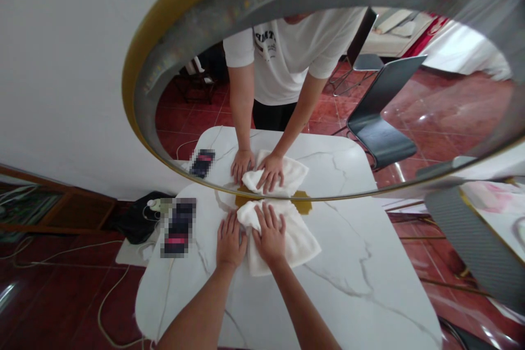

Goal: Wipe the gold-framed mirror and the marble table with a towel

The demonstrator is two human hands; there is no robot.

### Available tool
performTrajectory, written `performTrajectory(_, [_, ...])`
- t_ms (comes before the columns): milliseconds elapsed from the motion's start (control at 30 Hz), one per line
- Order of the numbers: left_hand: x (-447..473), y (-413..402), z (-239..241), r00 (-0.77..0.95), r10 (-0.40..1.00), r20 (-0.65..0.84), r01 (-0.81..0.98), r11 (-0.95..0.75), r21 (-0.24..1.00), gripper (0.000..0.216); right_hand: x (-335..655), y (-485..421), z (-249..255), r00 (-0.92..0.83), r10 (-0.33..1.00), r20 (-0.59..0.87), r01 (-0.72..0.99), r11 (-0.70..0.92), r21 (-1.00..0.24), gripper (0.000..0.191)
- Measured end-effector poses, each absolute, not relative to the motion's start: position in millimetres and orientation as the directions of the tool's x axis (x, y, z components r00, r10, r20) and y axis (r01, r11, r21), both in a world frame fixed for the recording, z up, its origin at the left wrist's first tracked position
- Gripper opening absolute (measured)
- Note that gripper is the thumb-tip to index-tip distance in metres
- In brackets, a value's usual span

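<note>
Resting right hand (pixel 271 234) on white cloth (pixel 302 247), fingers spread, left hand (pixel 230 241) beside, fingers closer, perhaps touching

The right hand (pixel 269 234) lies spread on a white cloth (pixel 302 246); the left hand (pixel 231 241) rests flat on the marbled table (pixel 348 290) at the cloth's edge. Left of both hands lies a pixelated dark item (pixel 179 228); beyond them, a gold-rimmed mirror (pixel 328 117) reflects them.

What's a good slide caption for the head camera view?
Right hand on a white cloth, left hand beside it on a marble-patterned table, both reflected in a gold-rimmed mirror.
</note>
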State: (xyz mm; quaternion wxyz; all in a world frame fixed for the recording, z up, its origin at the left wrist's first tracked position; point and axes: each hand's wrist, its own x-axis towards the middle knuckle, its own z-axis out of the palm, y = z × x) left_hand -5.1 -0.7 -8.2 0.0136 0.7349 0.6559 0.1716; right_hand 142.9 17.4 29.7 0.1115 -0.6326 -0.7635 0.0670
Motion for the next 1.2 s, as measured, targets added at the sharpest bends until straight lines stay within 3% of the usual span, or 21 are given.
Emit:
performTrajectory(267, [-7, -3, -14, 0.048, 0.968, 0.248, 0.934, -0.132, 0.331, 0.057, 114, 15, 28, 0.058, 0.997, 0.044, 0.935, -0.039, -0.351, 0.058])
performTrajectory(433, [-5, -5, -8, -0.005, 0.973, 0.231, 0.843, -0.120, 0.525, 0.060, 103, 14, 27, 0.120, 0.992, 0.030, 0.889, -0.094, -0.448, 0.062])
performTrajectory(633, [-12, -6, 12, -0.207, 0.961, 0.186, 0.581, -0.033, 0.813, 0.054, 112, 6, 40, 0.024, 1.000, -0.019, 0.771, -0.031, -0.637, 0.061])
performTrajectory(700, [-9, -8, 24, -0.315, 0.918, 0.240, 0.613, 0.003, 0.790, 0.051, 126, 1, 50, -0.006, 1.000, 0.023, 0.707, 0.021, -0.707, 0.058])
performTrajectory(767, [3, -11, 37, -0.361, 0.877, 0.316, 0.724, 0.050, 0.687, 0.049, 147, -5, 57, 0.013, 0.996, 0.089, 0.684, 0.056, -0.727, 0.057])
performTrajectory(833, [24, -14, 45, -0.314, 0.887, 0.339, 0.825, 0.079, 0.559, 0.050, 173, -10, 58, 0.083, 0.986, 0.144, 0.731, 0.038, -0.681, 0.057])
performTrajectory(933, [64, -14, 44, -0.210, 0.925, 0.317, 0.908, 0.064, 0.415, 0.058, 211, -13, 46, 0.172, 0.963, 0.208, 0.856, -0.042, -0.515, 0.058])
performTrajectory(1067, [99, -3, 36, -0.320, 0.901, 0.292, 0.912, 0.210, 0.352, 0.067, 248, -10, 22, 0.106, 0.973, 0.205, 0.958, -0.045, -0.282, 0.059])
performTrajectory(1200, [87, 6, 35, -0.295, 0.925, 0.238, 0.924, 0.212, 0.319, 0.064, 260, -9, 10, 0.060, 0.988, 0.139, 0.985, -0.036, -0.166, 0.057])
